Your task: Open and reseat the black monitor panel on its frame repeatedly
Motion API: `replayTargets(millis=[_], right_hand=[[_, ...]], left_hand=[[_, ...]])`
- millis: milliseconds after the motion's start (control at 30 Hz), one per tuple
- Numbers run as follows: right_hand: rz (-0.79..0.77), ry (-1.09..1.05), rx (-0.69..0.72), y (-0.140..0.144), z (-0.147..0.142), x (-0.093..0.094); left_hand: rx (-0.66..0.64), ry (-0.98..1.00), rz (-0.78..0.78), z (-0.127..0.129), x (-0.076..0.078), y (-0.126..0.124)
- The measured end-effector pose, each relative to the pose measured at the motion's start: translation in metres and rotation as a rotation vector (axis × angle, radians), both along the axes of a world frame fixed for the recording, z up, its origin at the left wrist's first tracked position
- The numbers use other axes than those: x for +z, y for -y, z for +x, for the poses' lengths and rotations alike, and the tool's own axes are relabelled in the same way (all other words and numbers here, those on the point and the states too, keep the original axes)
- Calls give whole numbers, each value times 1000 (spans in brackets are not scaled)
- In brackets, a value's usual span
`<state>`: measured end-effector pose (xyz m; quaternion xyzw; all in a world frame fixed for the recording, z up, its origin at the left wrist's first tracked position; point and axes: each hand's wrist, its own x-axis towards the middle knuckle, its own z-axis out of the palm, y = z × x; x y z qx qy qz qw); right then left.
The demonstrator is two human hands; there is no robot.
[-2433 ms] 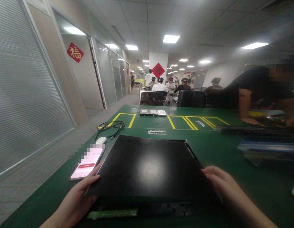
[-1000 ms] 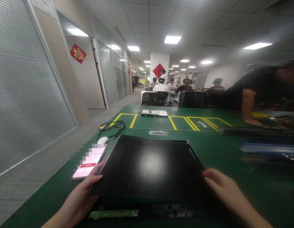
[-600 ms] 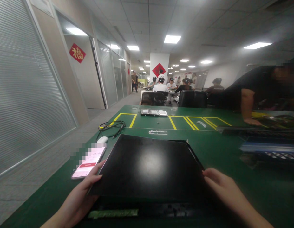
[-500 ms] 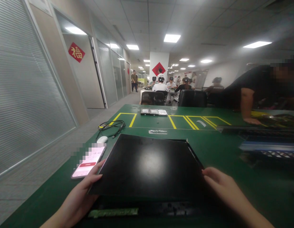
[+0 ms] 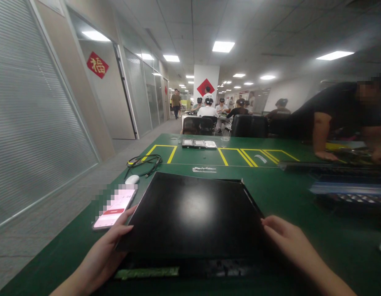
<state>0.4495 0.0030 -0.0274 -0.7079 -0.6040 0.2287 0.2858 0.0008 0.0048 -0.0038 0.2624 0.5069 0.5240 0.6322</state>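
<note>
A flat black metal cover panel (image 5: 193, 213) lies over a low black chassis on the green table (image 5: 289, 193), straight in front of me. My left hand (image 5: 100, 257) grips the panel's near left edge, thumb on top. My right hand (image 5: 290, 244) grips its near right edge. Under the panel's front lip a green circuit strip (image 5: 147, 272) and dark parts show. The inside of the chassis is hidden by the panel.
A lit phone (image 5: 114, 209) lies just left of the panel, with a white mouse (image 5: 132, 179) and coiled black cable (image 5: 144, 163) beyond. Three drives (image 5: 199, 144) sit by yellow floor-tape boxes. A person in black (image 5: 332, 119) leans over open chassis (image 5: 347, 185) at right. Seated people fill the background.
Both hands keep the same hold on the panel. The view has shifted only slightly; a person in the far corridor has walked closer.
</note>
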Motion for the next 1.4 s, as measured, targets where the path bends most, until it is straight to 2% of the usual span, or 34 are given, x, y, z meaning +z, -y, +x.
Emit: replayTargets(millis=[267,633,933,1200,1400], right_hand=[[-38,-101,-18,-2,2,-3],[-68,-229,-67,-5,5,-5],[-50,-186,-90,-3,-1,4],[-70,-211,-78,-4,1,1],[-39,-243,-59,-4,3,-1]], left_hand=[[27,0,-19,-2,-5,-4],[72,3,-65,3,3,-2],[90,-54,-119,2,-1,-2],[72,-52,-87,-3,-11,-5],[74,-73,-98,0,-5,-2]])
